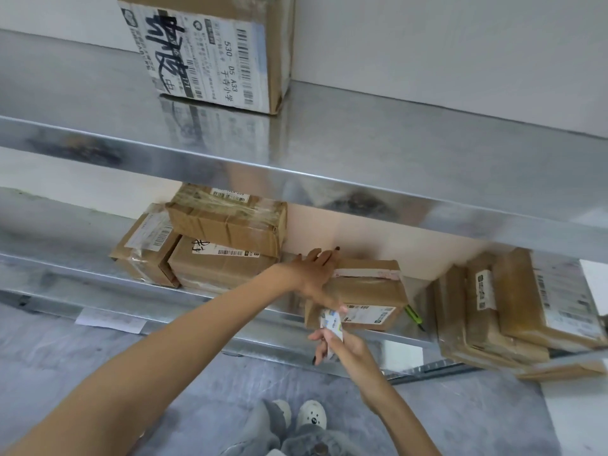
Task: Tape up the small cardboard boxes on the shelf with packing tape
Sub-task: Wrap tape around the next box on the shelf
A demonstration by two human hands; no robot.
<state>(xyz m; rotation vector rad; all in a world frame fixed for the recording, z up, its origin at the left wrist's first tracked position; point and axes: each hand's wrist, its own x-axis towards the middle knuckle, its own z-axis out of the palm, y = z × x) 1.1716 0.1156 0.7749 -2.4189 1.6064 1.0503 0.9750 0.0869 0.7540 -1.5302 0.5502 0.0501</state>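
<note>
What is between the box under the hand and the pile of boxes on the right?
A thin green tool, maybe a cutter, lies on the shelf between the box and the pile, seen in the head view.

I see dark-polished nails on left hand point(312, 274) and right hand point(345, 350), grey trousers point(260, 432), white clogs point(311, 417) lower centre.
</note>
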